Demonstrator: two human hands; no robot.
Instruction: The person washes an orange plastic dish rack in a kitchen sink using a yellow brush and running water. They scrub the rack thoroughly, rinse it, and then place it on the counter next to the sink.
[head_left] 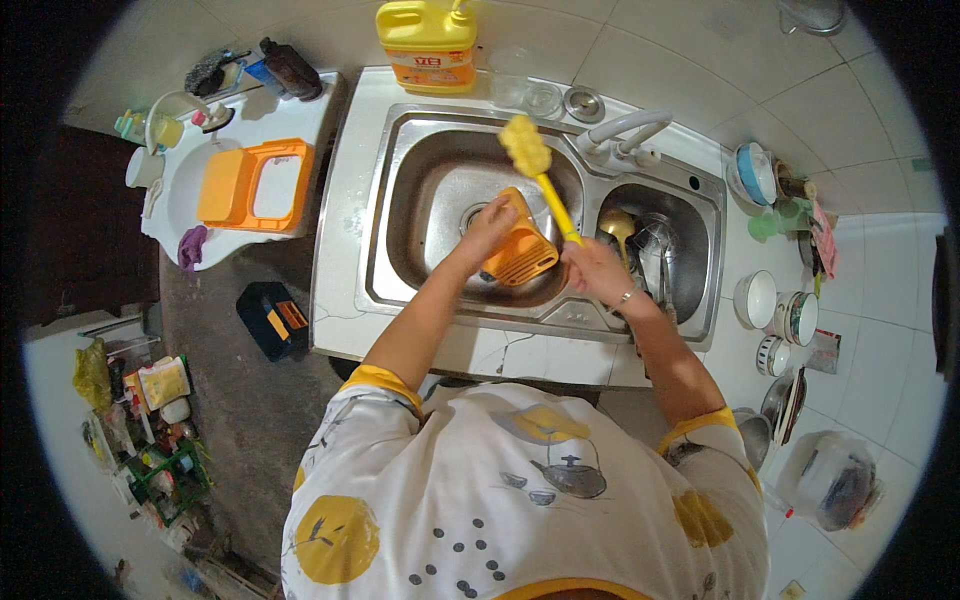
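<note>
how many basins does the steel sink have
2: the large left basin, beneath the orange slatted piece in the left hand, and the small right basin, where a gold-coloured utensil lies among others. None appears hidden.

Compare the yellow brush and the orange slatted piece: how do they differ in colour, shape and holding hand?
Colour: the brush is yellow; the slatted piece is orange.
Shape: the brush has a long, thin handle and a chunky head; the slatted piece is broad, with a row of slots.
Hand: the right hand holds the brush, the left hand the slatted piece.
Shared: both are handheld.
</note>
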